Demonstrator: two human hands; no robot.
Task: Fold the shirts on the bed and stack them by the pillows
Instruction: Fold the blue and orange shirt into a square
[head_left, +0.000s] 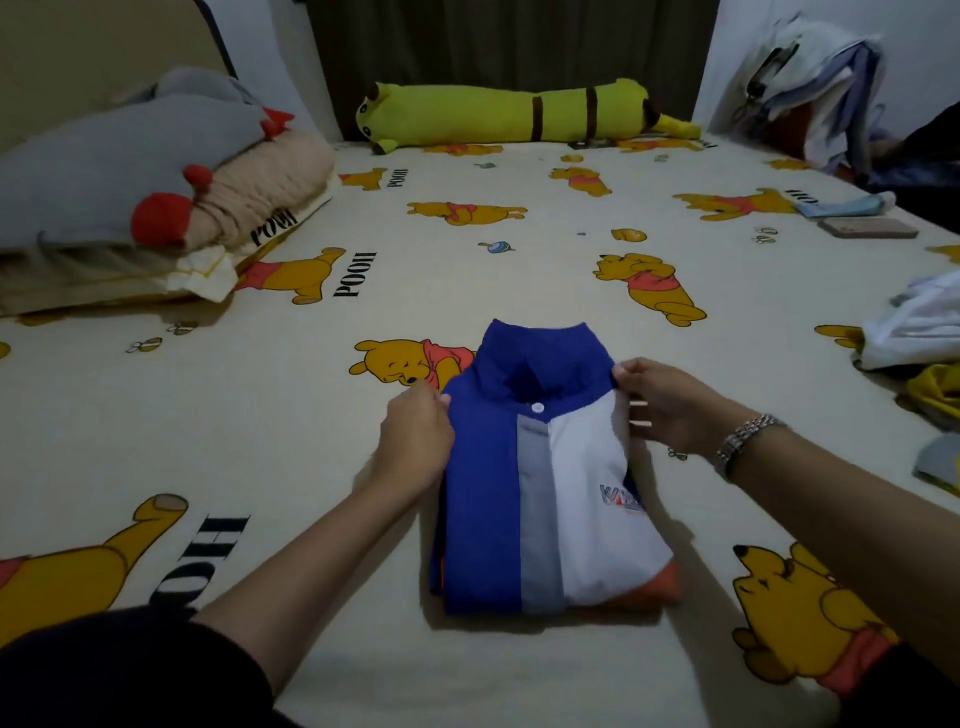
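Note:
A blue, grey and white collared shirt (540, 483) lies folded into a neat rectangle on the bed sheet (363, 545), collar pointing away from me, with an orange edge showing under its near right corner. My left hand (415, 436) pinches the shirt's left shoulder edge. My right hand (670, 405), with a metal watch on the wrist, pinches the right shoulder edge. The pillows (171, 244) lie at the far left, with a grey and red plush (114, 161) on top. More unfolded clothes (919, 332) sit at the right edge of the bed.
A long yellow plush bolster (509, 111) lies along the far edge by the dark curtain. A phone (867, 227) and a light blue cloth (841, 205) rest at the far right. Clothes hang on the right wall (815, 88).

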